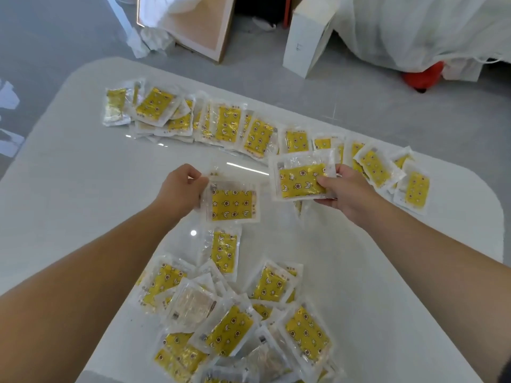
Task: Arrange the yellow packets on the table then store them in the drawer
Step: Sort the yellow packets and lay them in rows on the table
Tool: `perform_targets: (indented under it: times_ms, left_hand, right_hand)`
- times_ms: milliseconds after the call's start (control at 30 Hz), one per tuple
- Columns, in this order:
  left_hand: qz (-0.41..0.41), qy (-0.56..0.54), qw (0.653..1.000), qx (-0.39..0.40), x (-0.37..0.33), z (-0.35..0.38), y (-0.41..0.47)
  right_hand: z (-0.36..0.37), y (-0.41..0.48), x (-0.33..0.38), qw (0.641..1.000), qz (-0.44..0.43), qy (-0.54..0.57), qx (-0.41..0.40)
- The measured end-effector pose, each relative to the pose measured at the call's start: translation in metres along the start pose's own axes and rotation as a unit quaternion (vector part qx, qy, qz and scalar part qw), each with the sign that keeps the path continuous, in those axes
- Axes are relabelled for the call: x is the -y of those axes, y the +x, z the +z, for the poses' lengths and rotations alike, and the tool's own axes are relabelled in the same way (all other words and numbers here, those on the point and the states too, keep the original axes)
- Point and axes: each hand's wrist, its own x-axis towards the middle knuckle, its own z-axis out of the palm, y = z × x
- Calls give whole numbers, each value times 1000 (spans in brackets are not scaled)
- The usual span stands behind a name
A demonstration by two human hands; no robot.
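White table [63,194], rounded corners; bare room at left and centre. At mid-table the left hand [181,187] pinches the edge of one yellow packet [232,204]. Beside it the right hand [347,190] grips a second yellow packet [302,180], held above the table. Overlapping row of packets [229,125] along the far edge, partly hidden behind the right hand. Loose heap of packets [235,316] at the near edge, cut off below.

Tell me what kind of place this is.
Probably a storeroom or workroom: a white table strewn with yellow packets, and behind it a leaning board, a white carton and white sheeting.
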Motion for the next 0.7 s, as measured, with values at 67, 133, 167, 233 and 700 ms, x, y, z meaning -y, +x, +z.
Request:
perform_targets:
  times_ms: [67,133,167,233,700]
  left_hand:
    - [12,17,1000,2,-15,7,10]
    - [46,62,997,25,-32,12,22]
    - [69,82,994,38,-43,15,32]
    - [112,113,985,59,-64,22,57]
    - [257,347,901,53,-117,99,188]
  right_hand:
    - [-11,8,15,997,0,40,68]
    - [-19,16,31,990,1,54,128]
    - [-22,23,39,988,-1,50,144]
    - [-26,41,53,986,-3,40,163]
    - [-30,164,61,917,-80,-390,14]
